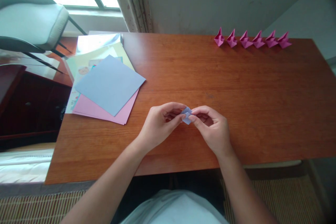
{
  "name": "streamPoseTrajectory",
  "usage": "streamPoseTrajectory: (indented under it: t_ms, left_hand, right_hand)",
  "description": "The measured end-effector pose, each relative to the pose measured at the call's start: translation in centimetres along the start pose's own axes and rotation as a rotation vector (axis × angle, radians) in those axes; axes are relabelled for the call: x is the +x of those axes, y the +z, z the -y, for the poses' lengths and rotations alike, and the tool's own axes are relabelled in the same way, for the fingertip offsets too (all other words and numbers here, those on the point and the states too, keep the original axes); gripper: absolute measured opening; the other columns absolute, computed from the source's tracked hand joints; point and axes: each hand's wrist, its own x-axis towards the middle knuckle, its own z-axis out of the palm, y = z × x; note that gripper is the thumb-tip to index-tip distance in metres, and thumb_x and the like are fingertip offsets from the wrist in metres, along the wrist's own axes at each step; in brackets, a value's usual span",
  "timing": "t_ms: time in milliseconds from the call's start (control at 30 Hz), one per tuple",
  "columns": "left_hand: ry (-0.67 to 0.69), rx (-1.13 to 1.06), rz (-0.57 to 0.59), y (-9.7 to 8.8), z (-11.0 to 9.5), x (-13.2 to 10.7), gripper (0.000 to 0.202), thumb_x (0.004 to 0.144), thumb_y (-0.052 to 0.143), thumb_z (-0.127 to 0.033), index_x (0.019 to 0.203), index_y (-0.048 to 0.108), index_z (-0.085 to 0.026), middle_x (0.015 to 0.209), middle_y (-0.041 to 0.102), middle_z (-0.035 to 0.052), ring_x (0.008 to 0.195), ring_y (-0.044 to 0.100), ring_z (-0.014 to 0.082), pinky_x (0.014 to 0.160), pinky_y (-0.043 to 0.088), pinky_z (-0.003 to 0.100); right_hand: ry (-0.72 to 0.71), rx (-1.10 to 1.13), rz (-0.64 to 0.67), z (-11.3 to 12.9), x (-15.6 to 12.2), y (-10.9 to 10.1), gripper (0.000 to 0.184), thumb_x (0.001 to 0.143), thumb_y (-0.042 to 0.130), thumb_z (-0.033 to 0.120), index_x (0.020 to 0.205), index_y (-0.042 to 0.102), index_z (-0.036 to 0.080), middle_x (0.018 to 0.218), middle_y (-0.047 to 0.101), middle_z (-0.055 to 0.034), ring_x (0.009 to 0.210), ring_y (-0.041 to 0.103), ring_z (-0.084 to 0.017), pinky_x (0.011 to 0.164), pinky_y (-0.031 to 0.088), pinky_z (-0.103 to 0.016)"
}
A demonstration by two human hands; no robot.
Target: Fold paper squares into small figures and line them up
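Note:
Between my two hands is a small folded piece of light blue paper, held up over the front part of the wooden table. My left hand pinches its left side between thumb and fingers. On the other side, my right hand grips the right edge the same way. The fingertips cover parts of the paper, so its exact folds are hard to make out. To the left lies a flat square sheet of blue paper, turned cornerwise, on top of pink sheets.
Several folded pink paper figures stand in a row along the back right edge of the table. Clear plastic packaging with a printed insert lies under the sheets. A chair stands beyond the left side, by the window and curtain.

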Motion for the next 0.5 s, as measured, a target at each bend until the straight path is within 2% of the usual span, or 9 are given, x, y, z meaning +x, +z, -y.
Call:
streamPoseTrajectory:
  t_ms: [167, 300, 500]
  left_hand:
    - [0.024, 0.016, -0.013, 0.2, 0.18, -0.07, 0.019, 0.088, 0.074, -0.027, 0.104, 0.074, -0.017, 0.096, 0.08, 0.0074, 0.082, 0.077, 0.02, 0.076, 0.064, 0.03]
    - [0.023, -0.001, -0.054, 0.43, 0.35, -0.1, 0.022, 0.086, 0.077, -0.027, 0.106, 0.074, -0.017, 0.094, 0.08, 0.0067, 0.081, 0.077, 0.0187, 0.074, 0.063, 0.027]
    - [0.0, 0.013, -0.081, 0.72, 0.13, -0.04, 0.022, 0.084, 0.078, -0.028, 0.103, 0.075, -0.016, 0.091, 0.08, 0.0075, 0.08, 0.077, 0.0194, 0.074, 0.063, 0.028]
  right_hand:
    - [0.061, 0.087, 0.008, -0.02, -0.05, 0.01, 0.013, 0.086, 0.078, 0.026, 0.098, 0.072, 0.026, 0.094, 0.076, 0.001, 0.086, 0.072, -0.014, 0.078, 0.06, -0.025]
    - [0.057, 0.087, -0.005, 0.03, 0.07, 0.01, 0.013, 0.086, 0.077, 0.027, 0.097, 0.073, 0.024, 0.095, 0.077, -0.0011, 0.088, 0.074, -0.016, 0.08, 0.062, -0.029]
    - [0.062, 0.094, -0.025, 0.06, 0.14, 0.08, 0.014, 0.085, 0.078, 0.03, 0.095, 0.071, 0.023, 0.092, 0.077, -0.0025, 0.085, 0.074, -0.018, 0.078, 0.064, -0.032]
